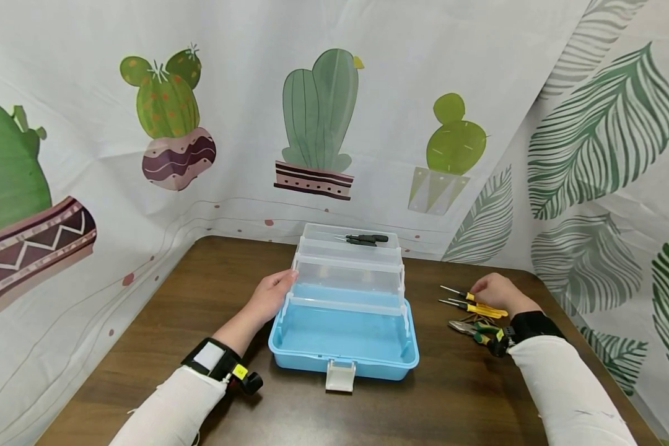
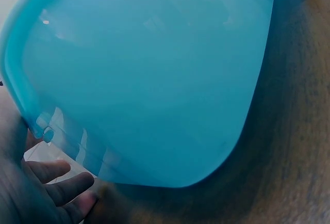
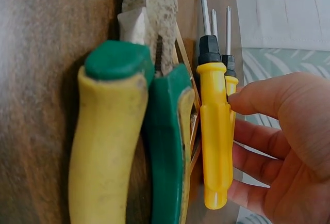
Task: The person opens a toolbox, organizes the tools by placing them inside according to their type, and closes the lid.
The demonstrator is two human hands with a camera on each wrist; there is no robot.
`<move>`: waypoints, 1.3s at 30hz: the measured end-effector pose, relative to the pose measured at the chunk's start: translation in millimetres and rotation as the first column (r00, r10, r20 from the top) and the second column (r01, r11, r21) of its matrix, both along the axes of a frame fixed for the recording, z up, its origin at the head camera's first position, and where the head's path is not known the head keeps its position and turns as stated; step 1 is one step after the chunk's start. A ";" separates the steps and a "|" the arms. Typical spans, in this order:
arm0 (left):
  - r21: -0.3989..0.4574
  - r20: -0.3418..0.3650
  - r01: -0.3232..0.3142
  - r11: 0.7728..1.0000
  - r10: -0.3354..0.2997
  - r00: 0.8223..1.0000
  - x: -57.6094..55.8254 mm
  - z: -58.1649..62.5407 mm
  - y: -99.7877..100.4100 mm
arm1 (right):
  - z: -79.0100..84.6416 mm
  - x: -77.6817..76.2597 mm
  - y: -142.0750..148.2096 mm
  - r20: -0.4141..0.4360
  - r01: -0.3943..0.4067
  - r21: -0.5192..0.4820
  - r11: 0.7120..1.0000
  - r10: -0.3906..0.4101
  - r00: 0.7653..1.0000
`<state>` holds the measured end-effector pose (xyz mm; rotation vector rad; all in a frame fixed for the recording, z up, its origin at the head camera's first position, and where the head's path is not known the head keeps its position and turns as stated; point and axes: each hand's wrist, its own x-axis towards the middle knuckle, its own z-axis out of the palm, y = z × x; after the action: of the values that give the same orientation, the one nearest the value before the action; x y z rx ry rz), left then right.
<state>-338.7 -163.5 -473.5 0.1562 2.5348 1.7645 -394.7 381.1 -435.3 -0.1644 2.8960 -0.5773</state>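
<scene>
A light-blue toolbox stands with its lid raised and its clear trays fanned out. My left hand holds the left edge of the box by the trays; its lower fingers show loosely bent behind the blue wall. At the right, my right hand pinches the yellow handle of a slim screwdriver, thumb on the near side. Just beside it lies another yellow-handled screwdriver, with a third shaft showing behind. Pliers with green and yellow handles lie nearer me.
Black-handled screwdrivers lie in the top clear tray. A white latch hangs at the box's front. The brown wooden table meets a cactus-printed cloth at the back. Thin brown pieces lie beside the pliers.
</scene>
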 end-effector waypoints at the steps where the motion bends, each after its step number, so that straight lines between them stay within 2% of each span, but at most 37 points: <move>1: 0.001 -0.001 -0.001 1.000 0.001 1.000 0.0 0.1 -0.1 | -0.4 -0.6 -0.3 0.001 0.002 0.001 1.000 -0.002 1.000; 14: -0.001 0.028 -0.011 1.000 0.011 1.000 0.2 -0.9 1.3 | -4.8 -4.8 -1.0 0.030 0.067 0.009 0.998 -0.067 0.997; 19: -0.002 0.029 -0.016 1.000 0.016 0.999 -0.3 0.1 1.1 | -6.3 -6.2 -2.4 0.011 0.075 0.022 0.997 -0.075 0.997; 27: 0.000 0.025 -0.013 1.000 0.013 1.000 -0.7 0.2 1.1 | -9.6 -7.8 -3.5 -0.025 0.065 0.057 0.996 -0.064 0.998; 39: 0.001 0.009 -0.017 1.000 0.017 1.000 -0.5 -1.3 1.0 | -12.1 -8.5 -3.7 -0.022 0.055 0.057 0.997 -0.054 0.998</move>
<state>-339.2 -162.5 -474.8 0.1265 2.5370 1.7688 -403.2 377.5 -447.4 -0.0839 2.9414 -0.5025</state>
